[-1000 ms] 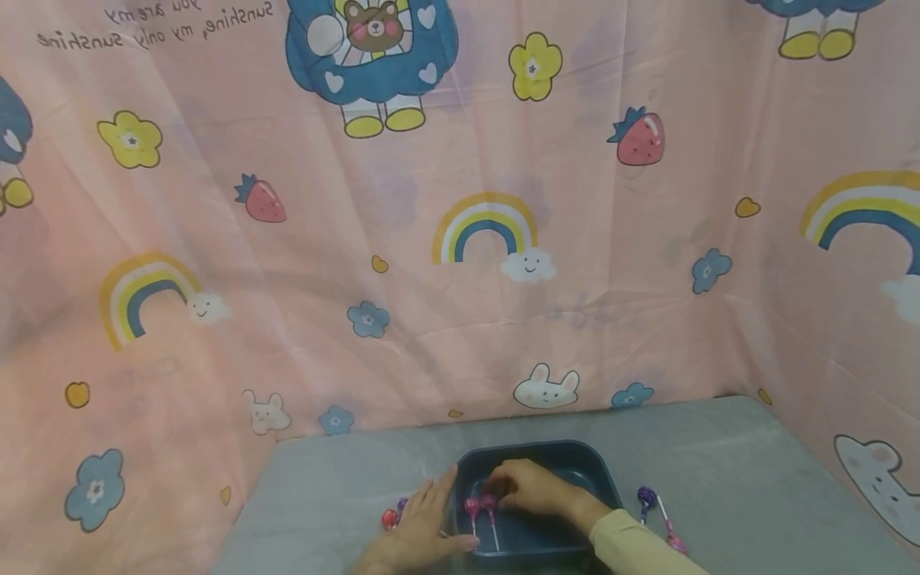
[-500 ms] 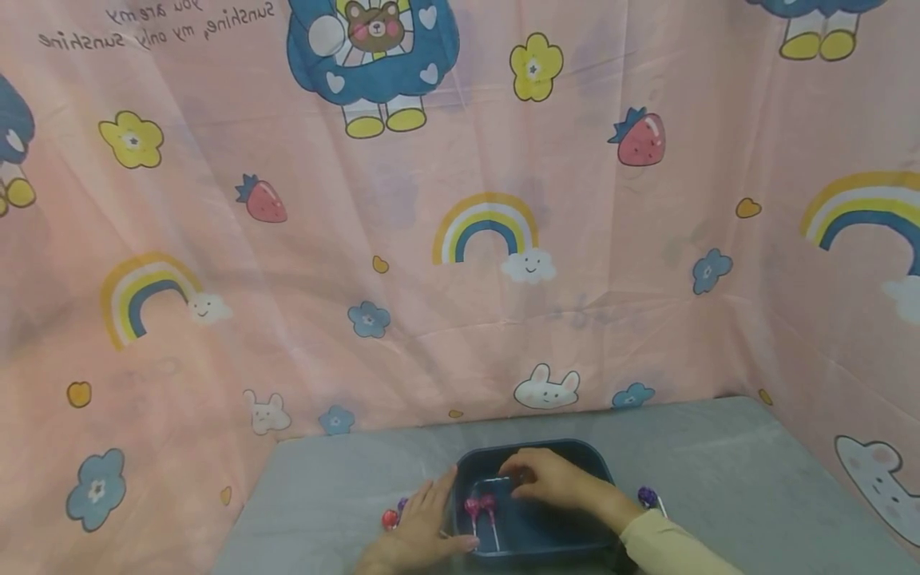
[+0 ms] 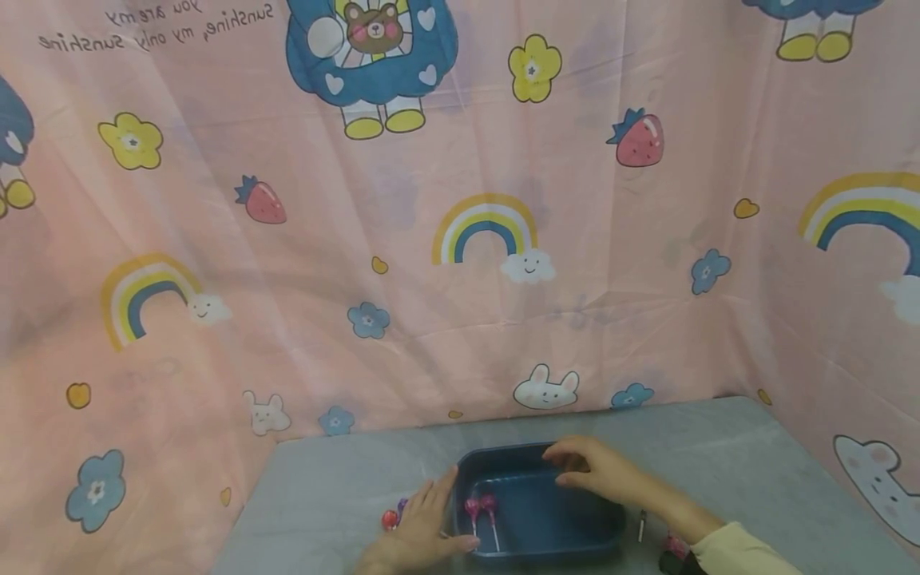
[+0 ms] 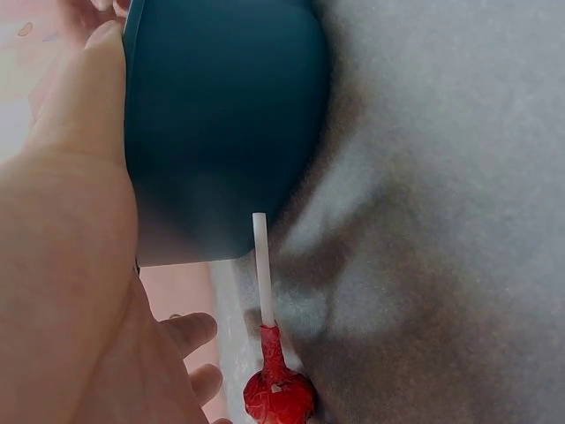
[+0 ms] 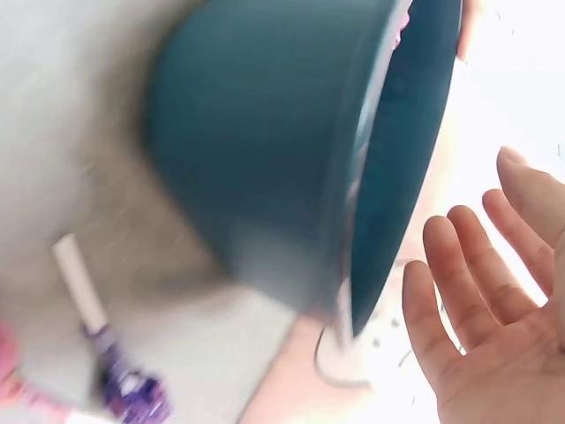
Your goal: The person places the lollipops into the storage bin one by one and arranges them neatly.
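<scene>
A dark blue container (image 3: 553,523) is set on the grey tabletop (image 3: 323,479), between the two hands. Its left side is touched by the left hand (image 3: 417,531), whose fingers are laid straight along the wall while the thumb is stretched toward the near corner; nothing is seen pinched there. The right hand (image 3: 600,471) is held above the far right part of the rim, its fingers relaxed and parted, with nothing grasped. Inside the container, two pink lollipops (image 3: 489,503) are placed side by side at the left, near the left thumb and well apart from the right hand. Outside, a red lollipop (image 4: 281,397) and a purple one (image 3: 402,504) are partly hidden beyond the left hand. Another purple lollipop (image 5: 132,393) is seen below the right hand, outside the container, beside a blurred pink wrapper (image 5: 7,353).
</scene>
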### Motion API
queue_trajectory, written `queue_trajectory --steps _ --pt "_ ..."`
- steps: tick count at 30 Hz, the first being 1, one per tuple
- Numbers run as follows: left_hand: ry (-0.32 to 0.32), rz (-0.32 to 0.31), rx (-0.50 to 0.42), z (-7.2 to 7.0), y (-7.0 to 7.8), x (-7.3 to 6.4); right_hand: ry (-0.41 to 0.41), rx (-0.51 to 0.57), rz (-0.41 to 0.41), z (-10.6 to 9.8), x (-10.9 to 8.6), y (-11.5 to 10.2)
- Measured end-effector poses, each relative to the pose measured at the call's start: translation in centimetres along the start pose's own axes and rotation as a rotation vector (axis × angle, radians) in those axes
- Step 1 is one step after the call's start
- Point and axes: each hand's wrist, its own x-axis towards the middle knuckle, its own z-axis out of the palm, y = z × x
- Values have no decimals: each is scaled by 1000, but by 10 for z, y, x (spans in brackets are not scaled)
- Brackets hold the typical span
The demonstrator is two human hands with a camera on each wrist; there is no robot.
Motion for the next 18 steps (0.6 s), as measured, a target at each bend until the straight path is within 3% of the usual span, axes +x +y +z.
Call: queue_trajectory --steps 6,18 --pt "-2 -7 0 -1 1 -1 57 -34 35 -19 -30 7" --pt "-3 3 -9 -2 4 -2 144 -40 -112 -27 -93 46"
